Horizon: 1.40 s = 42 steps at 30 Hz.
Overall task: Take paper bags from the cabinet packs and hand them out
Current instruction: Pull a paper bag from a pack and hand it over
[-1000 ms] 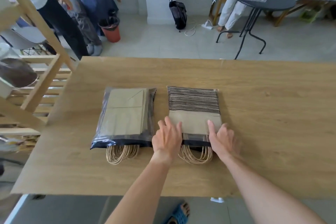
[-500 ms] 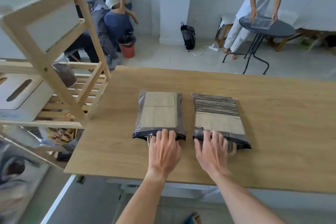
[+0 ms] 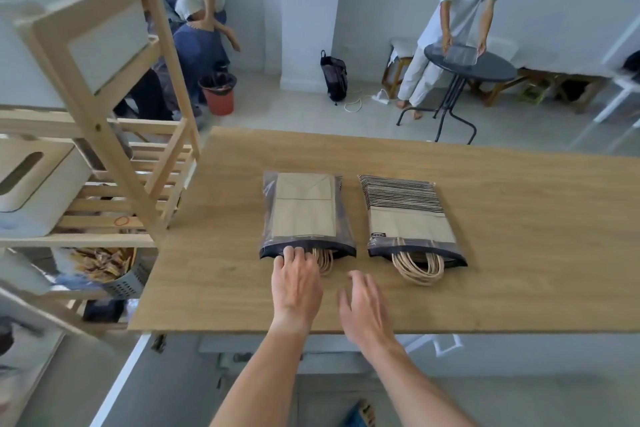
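Down at the near edge of the surface (image 3: 519,253): left hand (image 3: 297,282) flat, fingers reaching into the open mouth of the plain-bag pack (image 3: 304,215), fingertips hidden under the dark plastic rim, so grip there impossible to judge beyond straight fingers touching the pack's opening. Just beside those fingers, looped twine handles (image 3: 323,260) spilling from the same mouth. Right hand (image 3: 367,308) hovering above the wood, fingers spread and relaxed, pinching nothing, slightly blurred. Further right, apart from both hands, the striped-bag pack (image 3: 408,215) lying flat, its own handles poking out toward the near edge. Both packs side by side, mouths facing the person, roughly mid-surface toward the left end.

Off the left edge, a wooden shelf unit (image 3: 114,135) with white bins, cut off by the frame; a perforated basket lower down, contents hard to read. Beyond the far edge, a round dark table (image 3: 471,66) with someone in white handling a clear sheet, a red bucket (image 3: 219,94), a black bag (image 3: 334,74) against the wall.
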### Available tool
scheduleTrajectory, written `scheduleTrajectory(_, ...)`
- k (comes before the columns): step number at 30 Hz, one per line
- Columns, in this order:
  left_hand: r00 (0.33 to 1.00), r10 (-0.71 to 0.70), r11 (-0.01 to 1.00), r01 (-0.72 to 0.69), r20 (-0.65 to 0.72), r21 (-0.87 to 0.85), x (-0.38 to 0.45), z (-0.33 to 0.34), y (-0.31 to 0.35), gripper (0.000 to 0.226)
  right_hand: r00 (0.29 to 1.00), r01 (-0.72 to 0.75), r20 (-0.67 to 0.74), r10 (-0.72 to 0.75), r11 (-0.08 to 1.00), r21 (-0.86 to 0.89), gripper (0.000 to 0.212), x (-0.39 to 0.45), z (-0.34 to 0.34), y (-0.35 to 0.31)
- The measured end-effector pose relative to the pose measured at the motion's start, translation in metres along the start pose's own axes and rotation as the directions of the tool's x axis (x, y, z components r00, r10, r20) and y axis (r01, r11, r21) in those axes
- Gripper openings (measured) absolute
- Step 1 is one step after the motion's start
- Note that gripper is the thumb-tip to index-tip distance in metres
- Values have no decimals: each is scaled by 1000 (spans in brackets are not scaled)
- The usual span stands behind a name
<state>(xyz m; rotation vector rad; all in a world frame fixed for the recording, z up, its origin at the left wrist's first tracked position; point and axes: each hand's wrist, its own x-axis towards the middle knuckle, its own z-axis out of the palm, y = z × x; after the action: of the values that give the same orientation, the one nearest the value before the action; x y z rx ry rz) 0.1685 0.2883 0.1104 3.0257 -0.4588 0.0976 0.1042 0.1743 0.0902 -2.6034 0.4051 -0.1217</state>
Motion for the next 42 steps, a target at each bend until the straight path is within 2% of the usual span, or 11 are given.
scheduleTrajectory(6,989,87,994,-95,-122,-57,-25,3,-8,11,986,-157,91,139,956,246,25,16,-6,-16)
scheduleTrajectory(10,986,157,985,-161,-59,-62,-36,6,-8,22,948,-315,183,260,848,425,33,31,-8,-28)
scheduleTrajectory(15,990,110,993,-107,84,-41,-48,4,-1,45,935,-348,211,284,844,407,49,38,-6,-27)
scheduleTrajectory(18,991,119,991,-122,64,60,-51,6,4,43,973,-228,74,216,900,371,54,36,-9,-29)
scheduleTrajectory(21,987,157,983,-160,40,86,-53,5,5,56,994,-96,-20,104,967,236,48,39,-13,-33)
scheduleTrajectory(24,938,334,941,-337,-94,-14,-58,15,4,59,994,-97,-29,105,972,215,49,46,-18,-35)
scheduleTrajectory(28,844,436,869,-486,-314,-99,-67,24,8,21,969,-243,1,246,957,161,54,47,-23,-34)
scheduleTrajectory(31,789,492,828,-555,-369,-83,-72,24,6,6,919,-395,134,371,867,304,58,43,-22,-33)
scheduleTrajectory(36,723,573,756,-648,-385,-93,-78,23,-6,11,817,-568,273,509,627,533,70,41,-15,-22)
scheduleTrajectory(39,718,600,729,-672,-353,-129,-82,26,-15,12,760,-645,426,490,497,580,79,39,-8,-14)
scheduleTrajectory(42,737,607,713,-670,-296,-207,-87,33,-25,16,740,-672,504,446,459,581,87,35,-4,-10)
